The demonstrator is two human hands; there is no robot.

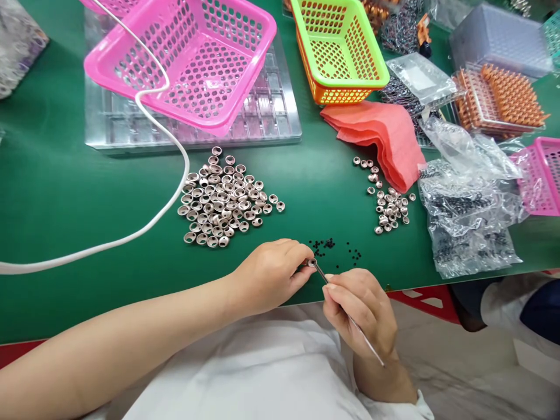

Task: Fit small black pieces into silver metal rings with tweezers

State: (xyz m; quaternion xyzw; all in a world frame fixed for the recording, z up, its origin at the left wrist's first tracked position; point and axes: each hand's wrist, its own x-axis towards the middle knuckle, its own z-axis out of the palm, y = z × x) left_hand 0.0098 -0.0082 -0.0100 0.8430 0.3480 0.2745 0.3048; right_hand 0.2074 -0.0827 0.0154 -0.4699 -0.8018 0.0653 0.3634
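Observation:
My left hand [273, 271] is closed, pinching a small metal ring [311, 262] between thumb and forefinger near the table's front edge. A thin metal tool [361, 332] is held like a pen in my right hand [363, 309], its tip touching the ring. Tiny black pieces [328, 243] lie scattered just beyond both hands. To the left is a large pile of silvery rings [223, 201], most showing a hole. A smaller group of metal rings [391, 210] lies to the right.
A pink basket [214, 84] rests on a clear compartment tray [280, 116]. Behind stand a green basket [345, 79] and red cloth [385, 131]. Plastic bags [468, 216] cover the right side. A white cable [181, 151] crosses the left. Part of a person [511, 303] shows at right.

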